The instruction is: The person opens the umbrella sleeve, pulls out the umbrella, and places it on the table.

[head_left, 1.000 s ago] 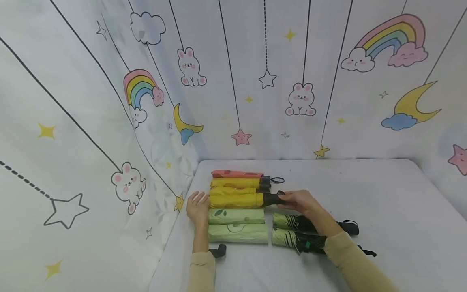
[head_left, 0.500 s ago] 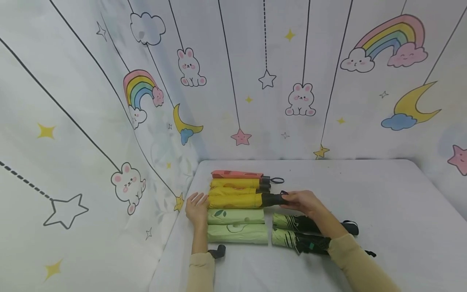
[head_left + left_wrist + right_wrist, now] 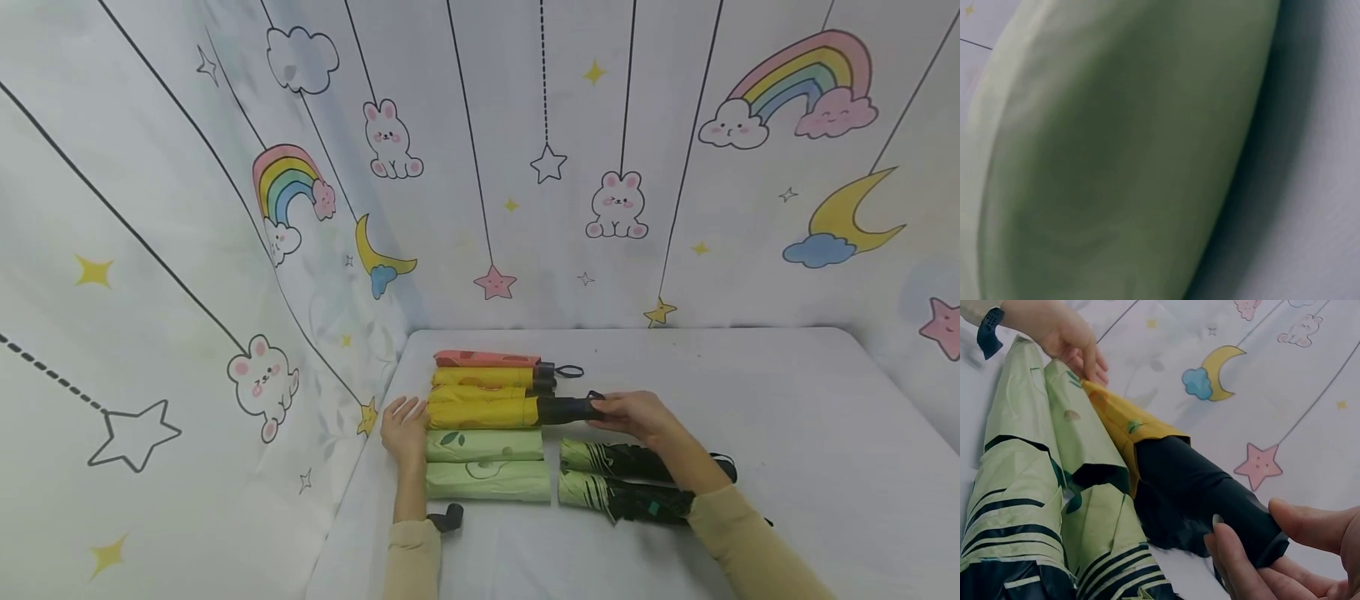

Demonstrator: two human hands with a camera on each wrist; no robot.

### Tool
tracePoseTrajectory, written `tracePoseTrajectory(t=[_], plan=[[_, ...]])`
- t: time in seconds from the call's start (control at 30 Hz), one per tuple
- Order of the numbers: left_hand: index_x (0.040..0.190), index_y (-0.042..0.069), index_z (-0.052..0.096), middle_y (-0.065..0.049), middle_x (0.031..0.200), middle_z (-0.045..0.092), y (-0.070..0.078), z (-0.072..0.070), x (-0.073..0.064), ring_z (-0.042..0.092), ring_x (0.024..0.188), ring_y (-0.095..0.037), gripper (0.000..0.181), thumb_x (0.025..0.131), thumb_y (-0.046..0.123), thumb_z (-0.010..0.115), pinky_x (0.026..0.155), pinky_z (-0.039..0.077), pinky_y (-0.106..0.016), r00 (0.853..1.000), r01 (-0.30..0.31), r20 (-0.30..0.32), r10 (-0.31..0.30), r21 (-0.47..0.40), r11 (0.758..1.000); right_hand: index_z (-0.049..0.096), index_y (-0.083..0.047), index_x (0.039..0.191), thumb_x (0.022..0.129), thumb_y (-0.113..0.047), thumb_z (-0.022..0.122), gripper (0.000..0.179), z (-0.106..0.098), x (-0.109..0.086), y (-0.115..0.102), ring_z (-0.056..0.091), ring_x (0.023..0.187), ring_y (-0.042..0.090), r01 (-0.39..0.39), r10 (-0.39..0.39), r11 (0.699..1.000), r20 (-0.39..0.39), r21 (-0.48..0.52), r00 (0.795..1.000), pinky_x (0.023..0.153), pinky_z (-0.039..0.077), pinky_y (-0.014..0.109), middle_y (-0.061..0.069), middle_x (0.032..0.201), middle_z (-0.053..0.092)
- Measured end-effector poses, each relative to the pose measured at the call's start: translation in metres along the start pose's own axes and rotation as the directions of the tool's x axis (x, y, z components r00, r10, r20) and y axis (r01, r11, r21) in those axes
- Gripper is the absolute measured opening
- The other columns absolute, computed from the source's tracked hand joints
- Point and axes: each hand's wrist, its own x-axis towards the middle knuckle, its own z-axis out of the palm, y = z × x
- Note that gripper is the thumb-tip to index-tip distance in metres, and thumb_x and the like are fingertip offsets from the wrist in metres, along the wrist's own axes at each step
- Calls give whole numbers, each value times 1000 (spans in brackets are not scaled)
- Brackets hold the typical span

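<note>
My left hand (image 3: 405,429) pinches the left end of a yellow umbrella sleeve (image 3: 483,413). Out of the sleeve's right end sticks a dark folded umbrella (image 3: 561,409), its handle end gripped between the thumb and fingers of my right hand (image 3: 633,417). In the right wrist view, the dark part of the umbrella (image 3: 1204,487) slants from the yellow opening to my thumb and fingertips. Closer to me lie two pale green sleeves (image 3: 487,481), with two green-and-black folded umbrellas (image 3: 588,489) to their right, partly hidden by my right forearm. A blurred green surface (image 3: 1122,156) fills much of the left wrist view.
Beyond the held sleeve are two more yellow umbrellas (image 3: 483,377) with dark handles and a red one (image 3: 487,359) with a loop. A white cloth (image 3: 787,400) covers the table. A black wrist strap piece (image 3: 448,517) juts beside my left cuff.
My right hand has shifted slightly right, drawing the umbrella along, so more of its dark length shows outside the yellow sleeve. The left hand stays at the sleeve's end.
</note>
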Motion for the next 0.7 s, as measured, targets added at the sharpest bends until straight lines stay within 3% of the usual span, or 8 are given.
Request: tracePoseTrajectory(t=[0.3, 0.7], plan=[[142, -7, 50, -29, 133, 64, 1, 0, -2, 68, 118, -44, 56, 90, -22, 64, 90, 63, -34, 1000, 0, 10, 0, 3, 1000, 53, 22, 131, 95, 1, 74, 47, -9, -6, -3, 77, 98, 27, 15, -15, 1000, 15, 10, 1000, 105, 52, 53, 13, 107, 74], [143, -8, 48, -30, 133, 63, -1, 2, -2, 67, 119, -46, 57, 90, -23, 63, 92, 62, -38, 1000, -6, 21, 7, -28, 1000, 44, 24, 140, 98, -2, 72, 57, -12, -14, -7, 76, 102, 28, 19, -18, 1000, 23, -12, 1000, 107, 50, 52, 15, 113, 71]])
